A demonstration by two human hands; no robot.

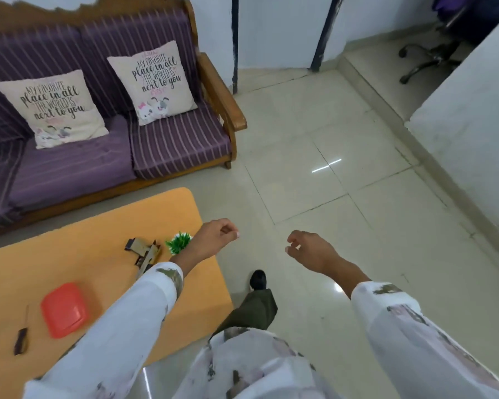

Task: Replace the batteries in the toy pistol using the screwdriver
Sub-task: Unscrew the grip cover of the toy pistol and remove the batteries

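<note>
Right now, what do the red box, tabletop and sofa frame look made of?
Red box: probably plastic, smooth with a slight sheen, moulded rounded corners. Tabletop: orange, even matte surface, possibly laminate; unclear. Sofa frame: wood, brown varnished look, carved armrest.

White patterned sleeves (133,326), olive trousers (251,309), black shoe (258,279)

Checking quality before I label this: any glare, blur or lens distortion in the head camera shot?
Head view: glare streaks on the floor tiles; wide-angle lens visibly bows the sofa; toy pistol and screwdriver look soft; lighting even, shadows faint.
</note>
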